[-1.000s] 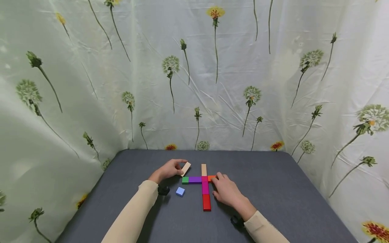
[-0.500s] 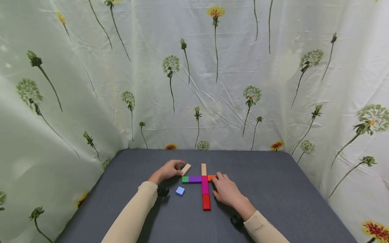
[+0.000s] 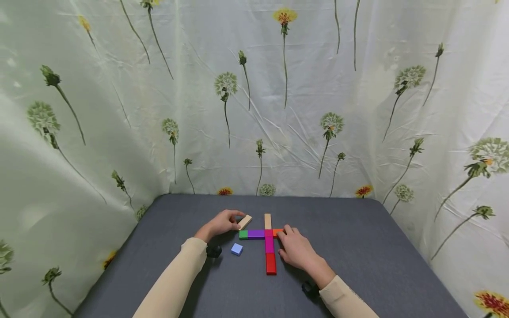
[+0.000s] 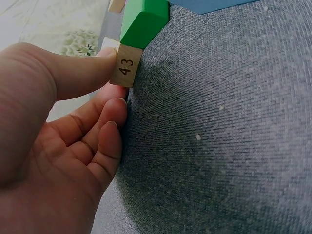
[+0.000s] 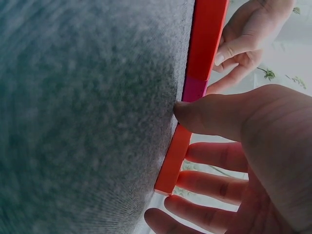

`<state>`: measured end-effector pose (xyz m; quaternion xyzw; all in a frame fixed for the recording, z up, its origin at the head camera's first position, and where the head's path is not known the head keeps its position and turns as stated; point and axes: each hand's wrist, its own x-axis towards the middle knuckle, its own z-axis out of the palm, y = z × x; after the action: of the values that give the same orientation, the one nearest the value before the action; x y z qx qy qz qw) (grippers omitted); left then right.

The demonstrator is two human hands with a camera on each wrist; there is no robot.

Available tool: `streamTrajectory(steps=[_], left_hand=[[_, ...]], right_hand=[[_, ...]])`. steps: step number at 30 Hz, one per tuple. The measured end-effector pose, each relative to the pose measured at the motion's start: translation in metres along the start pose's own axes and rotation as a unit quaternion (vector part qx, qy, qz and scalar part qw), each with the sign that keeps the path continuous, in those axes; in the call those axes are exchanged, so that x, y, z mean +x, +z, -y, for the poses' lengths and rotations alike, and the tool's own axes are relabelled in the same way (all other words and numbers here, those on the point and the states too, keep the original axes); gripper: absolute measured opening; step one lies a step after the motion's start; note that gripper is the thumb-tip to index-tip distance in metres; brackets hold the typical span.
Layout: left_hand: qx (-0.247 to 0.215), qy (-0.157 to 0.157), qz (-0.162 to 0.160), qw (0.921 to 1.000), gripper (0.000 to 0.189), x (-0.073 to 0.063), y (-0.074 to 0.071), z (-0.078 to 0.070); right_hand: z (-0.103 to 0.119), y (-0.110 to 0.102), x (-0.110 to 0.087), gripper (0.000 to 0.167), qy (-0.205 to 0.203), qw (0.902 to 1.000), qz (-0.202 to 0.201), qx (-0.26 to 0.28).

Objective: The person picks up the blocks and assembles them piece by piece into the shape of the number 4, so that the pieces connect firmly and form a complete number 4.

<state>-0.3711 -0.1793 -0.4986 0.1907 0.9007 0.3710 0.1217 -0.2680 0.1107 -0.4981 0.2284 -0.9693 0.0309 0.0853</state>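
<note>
My left hand (image 3: 222, 222) pinches a bare wooden block (image 3: 245, 221) between thumb and index finger. In the left wrist view the end of this wooden block (image 4: 126, 67) reads 43 and sits right at the green block (image 4: 145, 22). A purple block (image 3: 256, 234) runs from the green one to the magenta blocks (image 3: 269, 243). My right hand (image 3: 296, 247) rests with its fingertips on the orange block (image 5: 173, 161), fingers fairly straight, thumb beside the magenta. A red block (image 3: 271, 264) forms the near end of the cross-shaped layout; another plain wooden block (image 3: 267, 221) forms the far end.
A loose light-blue block (image 3: 237, 249) lies on the grey cloth-covered table (image 3: 338, 229), left of the red and magenta column. Behind and around the table hangs a pale curtain (image 3: 191, 97) printed with dandelions. Both wrists carry black straps.
The wooden block in my left hand tilts slightly more toward the right and lies a little lower. The right hand stays in place. The head view has shifted slightly.
</note>
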Motion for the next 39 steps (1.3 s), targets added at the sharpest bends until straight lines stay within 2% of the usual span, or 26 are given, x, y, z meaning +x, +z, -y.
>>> streamTrajectory(steps=[10,16,21,28,35,39], left_hand=[[-0.003,-0.001,-0.008,1.0000,0.044,-0.001,0.001,0.000],[-0.039,-0.011,0.008,0.9991,0.063,-0.005,0.000,-0.003],[0.001,-0.017,0.015,0.9997,0.068,-0.004,0.002,-0.009],[0.035,-0.019,0.007,0.9992,0.066,-0.004,0.005,-0.010],[0.025,-0.004,-0.006,0.9997,0.053,-0.012,0.003,-0.011],[0.018,0.000,-0.012,0.9998,0.051,-0.018,-0.003,-0.015]], right_hand=[[-0.001,0.000,-0.001,0.044,0.001,1.0000,-0.006,0.006],[-0.002,0.002,-0.001,0.039,-0.008,0.9998,-0.017,0.000],[-0.002,0.004,-0.001,0.040,-0.010,0.9998,-0.019,-0.001],[-0.002,0.004,-0.002,0.041,-0.011,0.9998,-0.019,-0.002],[-0.001,0.004,-0.004,0.042,-0.019,0.9996,-0.019,-0.004],[-0.003,0.002,-0.003,0.042,-0.021,0.9994,-0.026,-0.006]])
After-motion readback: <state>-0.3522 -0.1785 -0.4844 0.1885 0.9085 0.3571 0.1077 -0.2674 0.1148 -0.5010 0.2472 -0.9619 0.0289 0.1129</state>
